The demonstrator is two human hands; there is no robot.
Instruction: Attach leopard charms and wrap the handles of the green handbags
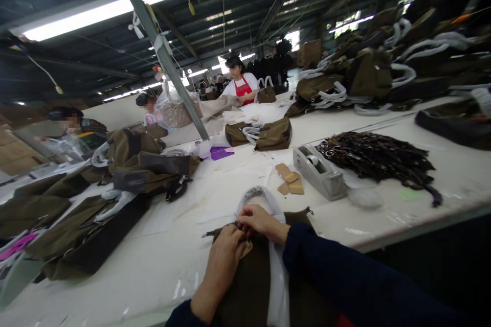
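An olive-brown bag [253,286] lies at the table's near edge, its handle [278,271] wrapped in white covering. Both hands meet at the bag's top edge, fingertips close together. My left hand [226,253] is closed on the edge, beside a small tan tag [246,249] that shows under its fingers. My right hand [259,222] is pinched just inside the handle's loop, with a thin dark piece at its fingertips that is too small to make out.
A grey tape dispenser [320,173], brown cards [290,181] and a heap of dark straps [379,158] lie ahead and right. Olive bags [141,163] are piled left, more [368,76] at back right. A metal post [164,56] rises ahead. Several people work beyond.
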